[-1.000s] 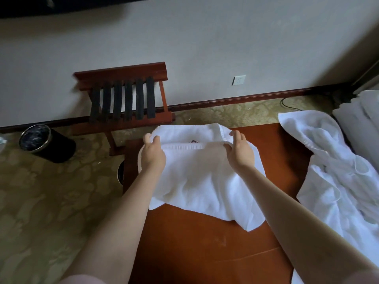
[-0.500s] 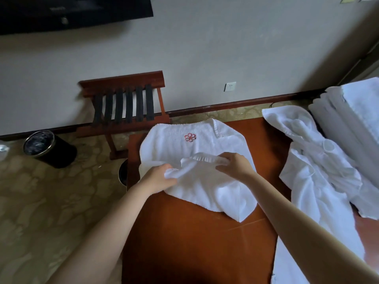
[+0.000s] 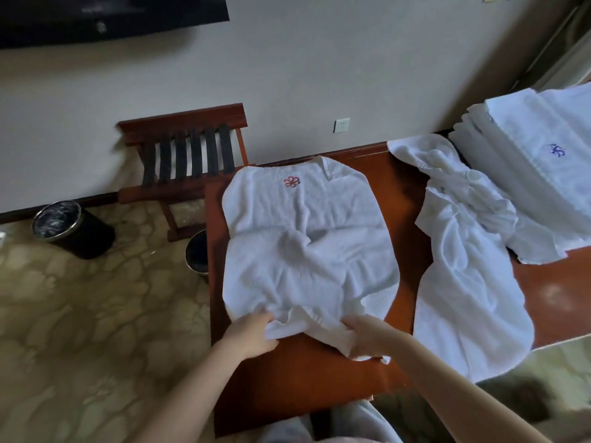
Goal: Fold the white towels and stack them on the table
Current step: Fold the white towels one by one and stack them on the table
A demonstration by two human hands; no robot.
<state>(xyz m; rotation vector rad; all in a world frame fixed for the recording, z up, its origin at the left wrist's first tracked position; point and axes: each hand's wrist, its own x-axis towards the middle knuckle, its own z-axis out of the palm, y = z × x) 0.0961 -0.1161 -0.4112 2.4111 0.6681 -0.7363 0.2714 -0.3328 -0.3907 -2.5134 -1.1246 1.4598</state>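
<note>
1. The table (image 3: 297,388) is dark red wood and carries all the cloth. Bare wood shows at its near end.
2. The stack (image 3: 527,174) of folded white towels sits at the far right of the table, with a blue mark (image 3: 556,150) on top.
3. The towel (image 3: 307,257) being folded lies on the left part of the table. Its far half is spread flat and its near half is doubled over in a rumpled layer. I judge it light, soft and limp: it will sag and crease wherever it is unsupported, and it is neither fragile nor likely to slide much on wood. The best hold is at 2 points on the hemmed edge, well apart, so the edge stays taut.
4. The loose towel (image 3: 463,276) lies crumpled to the right, between the towel and the stack. Its near end seems to lap over the table's edge.
5. The left hand (image 3: 252,334) and the right hand (image 3: 367,337) each grip a bunch of the towel's near edge, fingers curled into the cloth.
6. A red flower mark (image 3: 291,181) near the far edge gives 1 centre cue for lining up the fold.
</note>
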